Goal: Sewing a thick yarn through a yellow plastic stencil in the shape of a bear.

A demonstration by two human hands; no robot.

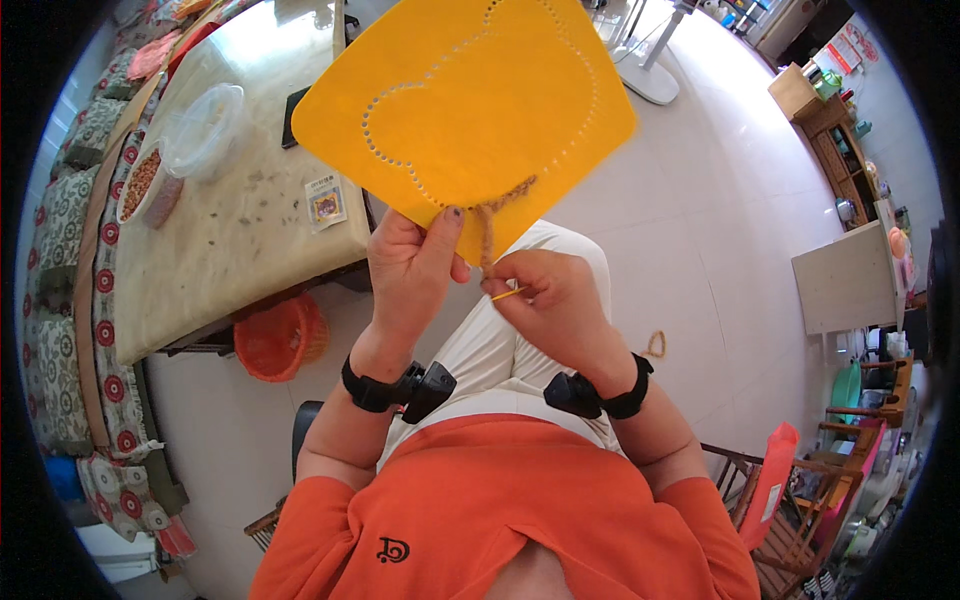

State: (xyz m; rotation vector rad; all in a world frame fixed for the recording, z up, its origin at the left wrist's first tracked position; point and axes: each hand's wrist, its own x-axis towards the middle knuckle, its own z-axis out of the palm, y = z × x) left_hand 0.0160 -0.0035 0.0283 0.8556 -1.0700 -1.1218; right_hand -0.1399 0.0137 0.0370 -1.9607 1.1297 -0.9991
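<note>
A yellow felt-like sheet (480, 112) with a curving outline of punched holes is held up before me. My left hand (416, 259) pinches its lower edge, thumb on the near face beside the holes. Fuzzy brown yarn (514, 193) is stitched along a short stretch of holes at the lower right. From there a yarn strand (486, 240) runs down to my right hand (551, 292). Between the fingers of that hand is a thin yellow needle (510, 293), its far end hidden in the grip. Both wrists wear black straps with small devices.
To the left stands a marble-like table (247, 247) bearing a clear plastic container (206, 127), a tub of brown pellets (141, 187) and a small printed packet (326, 202). An orange basket (274, 341) sits below. A yarn loop (657, 343) lies on the floor.
</note>
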